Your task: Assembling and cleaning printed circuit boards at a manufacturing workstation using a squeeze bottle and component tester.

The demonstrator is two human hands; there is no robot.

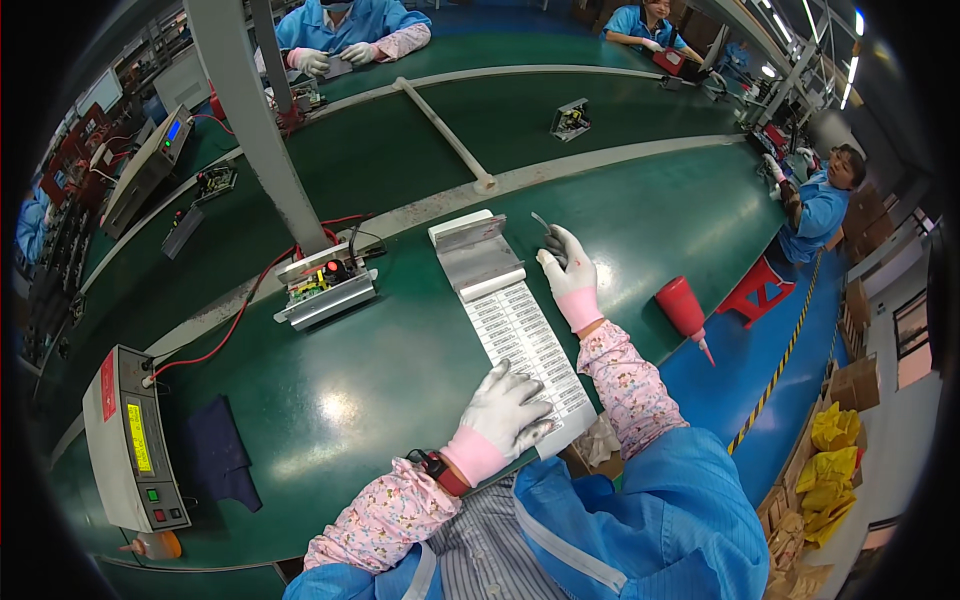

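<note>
So the right hand [570,275], in a white knit glove with a pink cuff, is pinching a thin metal pair of tweezers [543,224] between its fingertips, tips pointing up and away, hovering just right of the long white sheet of small printed labels [520,335]. The left hand [505,410], gloved the same, lies flat with fingers spread on the near end of that sheet, pinning it to the green mat-covered bench [400,380]. It isn't gripping anything, just pressing down.

My read: this is the label-picking step, with nothing visible on the tweezers at the moment. The next move probably means bringing the tips down at a shallow angle to catch one label's corner while the left hand holds the sheet steady.

Room-wise, the sheet's near end sits right at the bench edge, close to the body, so there isn't much slack there. The far end is a grey, bare backing strip [478,250]. Left of it sits a small green circuit board in a metal fixture with red wires [322,285], near but not touching. A red squeeze bottle [683,310] lies off to the right, well apart. There's open mat between the sheet and the fixture.
</note>
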